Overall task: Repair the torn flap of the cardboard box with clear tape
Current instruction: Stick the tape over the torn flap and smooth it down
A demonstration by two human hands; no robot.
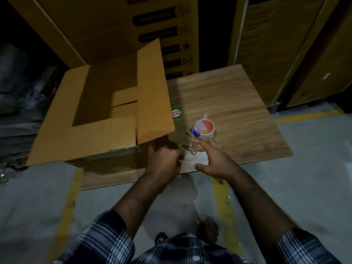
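Observation:
An open cardboard box [99,130] sits on the left part of a wooden board [228,103], its flaps spread outward. A split shows at the near right corner, between the near flap and the raised right flap [152,92]. A roll of clear tape [205,128] stands on the board to the right of the box, with a small blue object [194,132] against it. My left hand [165,159] is a closed fist beside the box's near right corner. My right hand [213,159] hovers with fingers spread just in front of the roll. A pale glossy patch [192,161] lies between the hands. Whether it is tape I cannot tell.
A round green sticker or lid [176,113] lies on the board by the right flap. A small metal tool with ring handles [191,150] lies between my hands. Tall printed cartons [114,25] stand behind. Grey floor with yellow lines [222,189] lies in front.

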